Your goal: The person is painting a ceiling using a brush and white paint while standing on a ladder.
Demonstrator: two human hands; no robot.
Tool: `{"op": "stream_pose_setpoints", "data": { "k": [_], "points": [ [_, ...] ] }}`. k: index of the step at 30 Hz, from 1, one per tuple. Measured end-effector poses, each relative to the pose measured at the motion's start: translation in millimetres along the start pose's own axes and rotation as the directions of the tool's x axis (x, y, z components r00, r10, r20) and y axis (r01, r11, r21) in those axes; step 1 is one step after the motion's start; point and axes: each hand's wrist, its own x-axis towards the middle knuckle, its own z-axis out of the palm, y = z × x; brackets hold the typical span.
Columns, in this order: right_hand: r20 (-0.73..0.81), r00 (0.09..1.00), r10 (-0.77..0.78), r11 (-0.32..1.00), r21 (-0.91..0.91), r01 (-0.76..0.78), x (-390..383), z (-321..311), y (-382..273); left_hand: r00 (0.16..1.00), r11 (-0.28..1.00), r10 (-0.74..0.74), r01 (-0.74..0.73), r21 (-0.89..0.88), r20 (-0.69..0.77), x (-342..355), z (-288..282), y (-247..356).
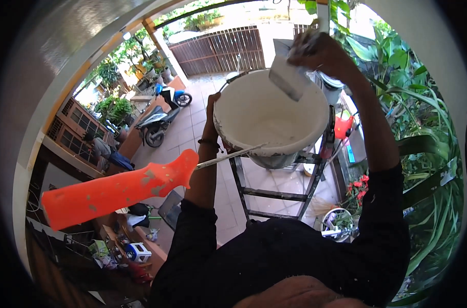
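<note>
A large white bucket (267,120) with a smeared rim stands high on a black stepladder (274,194). My left hand (211,109) grips the bucket's left side, its fingers partly hidden behind the wall. Over the bucket's far right rim, my right hand (315,52) is closed on a flat metal scraper (290,78), whose wide blade hangs down into the opening. Slight blur softens this hand. An orange handle (118,192) with pale smears juts out toward the left, close to me. Its thin metal rod (231,157) reaches the bucket's near rim.
Tiled floor (228,200) lies far below. A motor scooter (159,120) is parked at the left, and a person (107,154) sits beyond it. Dense plants (434,154) line the right side. A wooden gate (220,49) closes the back. A small white-and-blue stool (138,252) stands lower left.
</note>
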Motion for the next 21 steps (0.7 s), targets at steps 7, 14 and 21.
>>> {"op": "stream_pose_setpoints", "data": {
  "k": [7, 14, 21],
  "points": [
    [0.277, 0.954, 0.111, 0.974, -0.219, -0.05, -2, 65, -6, 0.989, 0.989, -0.143, 0.144, -0.041, 0.021, -17, 13, 10],
    [0.313, 0.941, 0.129, 0.97, -0.235, -0.055, -6, 90, -3, 0.996, 0.994, -0.077, 0.081, -0.073, 0.047, 0, -23, 1],
    [0.296, 0.942, 0.16, 0.987, -0.074, -0.145, -2, 99, -6, 0.995, 0.995, -0.092, 0.09, -0.044, -0.047, -10, -10, 4]
  ]
}}
